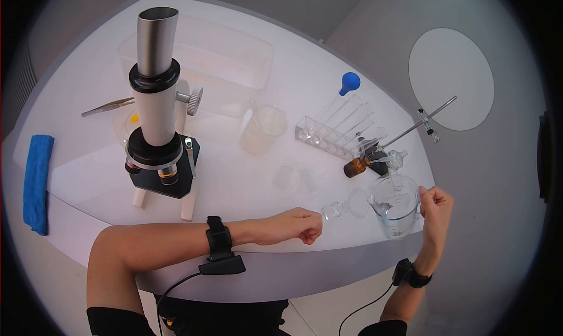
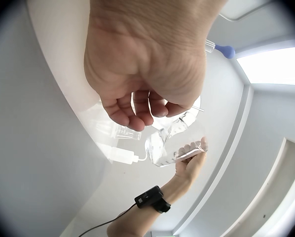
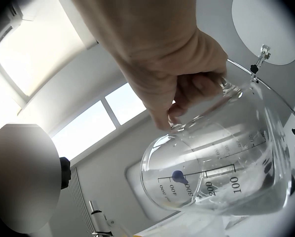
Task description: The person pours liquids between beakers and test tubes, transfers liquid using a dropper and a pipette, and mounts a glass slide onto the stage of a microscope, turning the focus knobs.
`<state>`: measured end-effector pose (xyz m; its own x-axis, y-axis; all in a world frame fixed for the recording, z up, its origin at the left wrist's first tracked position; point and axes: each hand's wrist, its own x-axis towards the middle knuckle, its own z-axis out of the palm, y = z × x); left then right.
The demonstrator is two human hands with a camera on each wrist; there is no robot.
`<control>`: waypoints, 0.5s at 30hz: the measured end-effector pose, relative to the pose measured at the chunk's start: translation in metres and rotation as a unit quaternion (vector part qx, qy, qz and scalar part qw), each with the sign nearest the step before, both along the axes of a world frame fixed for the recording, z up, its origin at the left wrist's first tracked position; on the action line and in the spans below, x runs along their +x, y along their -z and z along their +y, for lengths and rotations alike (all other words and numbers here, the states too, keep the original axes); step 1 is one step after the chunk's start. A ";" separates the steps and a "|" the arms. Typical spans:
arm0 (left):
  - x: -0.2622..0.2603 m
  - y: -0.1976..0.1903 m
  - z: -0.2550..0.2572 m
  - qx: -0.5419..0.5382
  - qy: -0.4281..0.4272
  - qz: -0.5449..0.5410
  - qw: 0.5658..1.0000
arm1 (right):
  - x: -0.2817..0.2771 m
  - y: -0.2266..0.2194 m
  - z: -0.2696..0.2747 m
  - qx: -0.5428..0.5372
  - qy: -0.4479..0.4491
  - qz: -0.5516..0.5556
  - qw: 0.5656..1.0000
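Note:
The right hand (image 1: pixel 437 210) grips the handle of a clear glass measuring jug (image 1: pixel 394 210) near the table's right front edge. In the right wrist view the fingers of this hand (image 3: pixel 172 69) curl round the handle, and the jug (image 3: pixel 216 168) shows black volume marks. The left hand (image 1: pixel 293 226) is over the front of the table, its fingers loosely curled with nothing visible in them. Just right of it are clear glassware pieces (image 1: pixel 334 210). Gaps show between the bent fingers of the left hand (image 2: pixel 142 74) in the left wrist view.
A microscope (image 1: pixel 157 101) stands at left, with tweezers (image 1: pixel 108 106) and a blue cloth (image 1: pixel 38 183) beyond. Behind are a clear tub (image 1: pixel 234 48) and a beaker (image 1: pixel 263 129). A test-tube rack (image 1: pixel 322 139), amber bottle (image 1: pixel 356 167) and metal stand (image 1: pixel 422 122) are at right.

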<state>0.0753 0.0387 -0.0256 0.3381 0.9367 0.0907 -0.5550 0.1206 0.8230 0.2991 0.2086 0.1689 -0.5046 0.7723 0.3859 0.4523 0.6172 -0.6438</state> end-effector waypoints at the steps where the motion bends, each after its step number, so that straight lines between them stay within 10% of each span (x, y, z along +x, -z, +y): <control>1: 0.000 0.000 0.000 -0.001 0.000 0.001 1.000 | 0.003 0.004 0.003 -0.040 0.004 0.026 0.999; 15: 0.003 0.001 0.000 0.034 -0.024 0.021 0.999 | 0.077 0.109 0.062 -0.293 0.026 0.406 0.865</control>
